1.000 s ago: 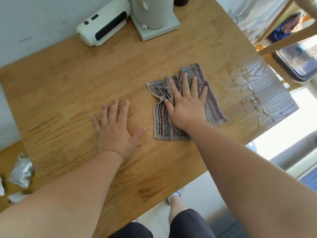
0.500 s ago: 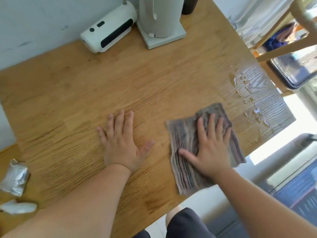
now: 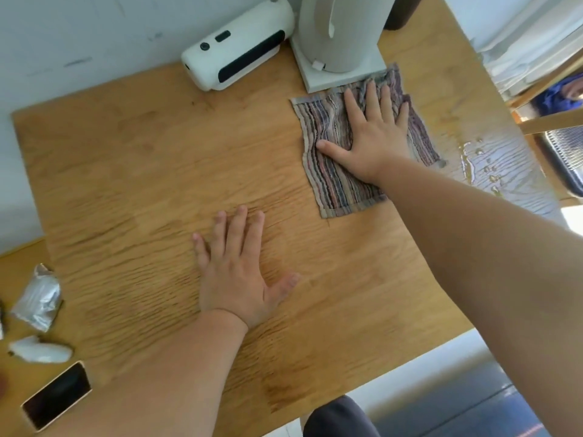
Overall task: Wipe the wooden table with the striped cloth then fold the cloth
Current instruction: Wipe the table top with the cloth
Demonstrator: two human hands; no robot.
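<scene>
right now your right hand (image 3: 375,137) presses flat, fingers spread, on the striped cloth (image 3: 334,171) mid-wipe, left hand (image 3: 236,279) open on the wooden table (image 3: 126,184); sweep next toward the water drops (image 3: 485,168).

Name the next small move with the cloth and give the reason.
Probably slide the striped cloth rightward under the flat right hand onto the water droplets near the table's right edge: that patch looks wet, and the cloth sits just beside it.
</scene>
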